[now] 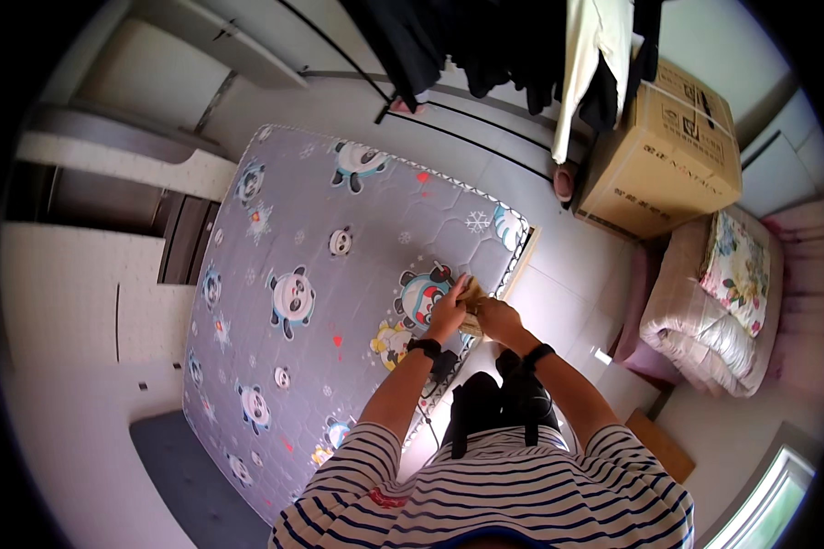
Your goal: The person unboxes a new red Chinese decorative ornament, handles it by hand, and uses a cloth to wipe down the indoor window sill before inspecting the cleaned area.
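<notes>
Both my hands meet over the near edge of a grey panda-print mattress (384, 261). My left hand (448, 314) grips the left side of a small tan, crumpled item (474, 291), perhaps cloth or paper; its exact kind is unclear. My right hand (500, 319) closes on the right side of the same item, its fingers curled. A black band circles each wrist. Close to my left wrist, a small dark object (443, 365) with a thin cord lies at the mattress edge.
Beyond the mattress stands a black clothes rack (481, 128) with hanging clothes. At right are a large cardboard box (659, 158), a folded quilt (673, 322) and a floral pillow (736, 271). A grey padded headboard (185, 473) borders the mattress at lower left.
</notes>
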Demonstrator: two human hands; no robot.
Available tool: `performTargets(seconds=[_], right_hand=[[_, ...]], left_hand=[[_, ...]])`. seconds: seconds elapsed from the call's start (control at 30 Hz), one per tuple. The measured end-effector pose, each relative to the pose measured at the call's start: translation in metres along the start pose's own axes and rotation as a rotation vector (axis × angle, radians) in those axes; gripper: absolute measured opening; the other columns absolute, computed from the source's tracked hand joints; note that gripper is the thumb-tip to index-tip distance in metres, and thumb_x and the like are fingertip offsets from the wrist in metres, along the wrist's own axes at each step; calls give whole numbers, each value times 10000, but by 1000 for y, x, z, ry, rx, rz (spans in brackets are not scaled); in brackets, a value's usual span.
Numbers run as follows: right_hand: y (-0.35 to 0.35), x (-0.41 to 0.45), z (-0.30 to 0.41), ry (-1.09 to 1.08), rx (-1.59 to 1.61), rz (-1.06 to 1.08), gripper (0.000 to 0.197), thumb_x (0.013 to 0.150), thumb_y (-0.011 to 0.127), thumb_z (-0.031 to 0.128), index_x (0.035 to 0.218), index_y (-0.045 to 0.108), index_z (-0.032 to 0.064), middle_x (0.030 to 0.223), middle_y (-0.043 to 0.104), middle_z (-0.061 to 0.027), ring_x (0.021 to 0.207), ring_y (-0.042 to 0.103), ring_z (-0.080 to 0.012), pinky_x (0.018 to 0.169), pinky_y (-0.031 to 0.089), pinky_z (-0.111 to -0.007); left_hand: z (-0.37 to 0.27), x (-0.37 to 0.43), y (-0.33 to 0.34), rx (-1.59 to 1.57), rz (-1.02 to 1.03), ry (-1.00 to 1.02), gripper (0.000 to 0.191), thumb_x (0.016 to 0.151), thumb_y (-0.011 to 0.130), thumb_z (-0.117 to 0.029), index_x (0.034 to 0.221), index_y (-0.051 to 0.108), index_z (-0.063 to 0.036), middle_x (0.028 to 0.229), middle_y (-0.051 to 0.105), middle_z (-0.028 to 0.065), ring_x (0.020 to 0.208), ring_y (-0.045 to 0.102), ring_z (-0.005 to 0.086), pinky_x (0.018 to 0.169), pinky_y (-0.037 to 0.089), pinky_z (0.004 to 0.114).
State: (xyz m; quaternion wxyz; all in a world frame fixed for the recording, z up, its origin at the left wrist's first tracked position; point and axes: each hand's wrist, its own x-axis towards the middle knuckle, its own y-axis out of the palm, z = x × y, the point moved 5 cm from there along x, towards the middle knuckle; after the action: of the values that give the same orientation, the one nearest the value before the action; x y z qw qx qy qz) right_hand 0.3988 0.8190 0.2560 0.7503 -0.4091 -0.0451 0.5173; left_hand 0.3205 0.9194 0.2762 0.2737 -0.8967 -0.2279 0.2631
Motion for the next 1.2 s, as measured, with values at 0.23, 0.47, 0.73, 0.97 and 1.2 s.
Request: performTargets(seconds=[0.23,0.47,0.73,0.97,1.2], right_hand=[[83,43,-18,45,47,-22,281,803,472,195,1032,533,42,1038,564,-122,952,555,-291,801,455,-419],[150,73,-8,26,-492,-371,310,793,478,225,1062,514,75,1011,498,-93,958,450,-253,795,358,-379],[163,73,-22,-62,-420,-560,250,776,482,265,946,503,83,1003,514,-121,907,477,-269,757,380,-369],[180,62,-12,15,-464,-616,220,783,495,267,931,503,104,972,508,-100,855,476,-233,713,378,-329],[220,12,25,654,-208,-632,270,769,550,219,989,509,69,1014,492,-152,923,512,-335,681,512,-367]], left_hand=[[85,44,28,377,142,137,560,778,500,-49,1309,386,-184,1172,523,107,1025,526,311,816,448,387],[158,52,50,516,-117,495,479,757,612,-154,1214,479,-98,1165,423,183,982,486,373,812,419,440],[188,58,59,401,-213,601,362,821,524,-230,1157,543,-95,1109,425,160,990,452,362,856,381,457],[196,45,57,379,-216,742,383,841,496,-150,1209,465,-49,1150,374,171,1023,428,354,892,352,448],[189,33,47,417,-137,897,286,808,473,-222,1041,536,-69,961,480,153,877,495,353,759,385,454]])
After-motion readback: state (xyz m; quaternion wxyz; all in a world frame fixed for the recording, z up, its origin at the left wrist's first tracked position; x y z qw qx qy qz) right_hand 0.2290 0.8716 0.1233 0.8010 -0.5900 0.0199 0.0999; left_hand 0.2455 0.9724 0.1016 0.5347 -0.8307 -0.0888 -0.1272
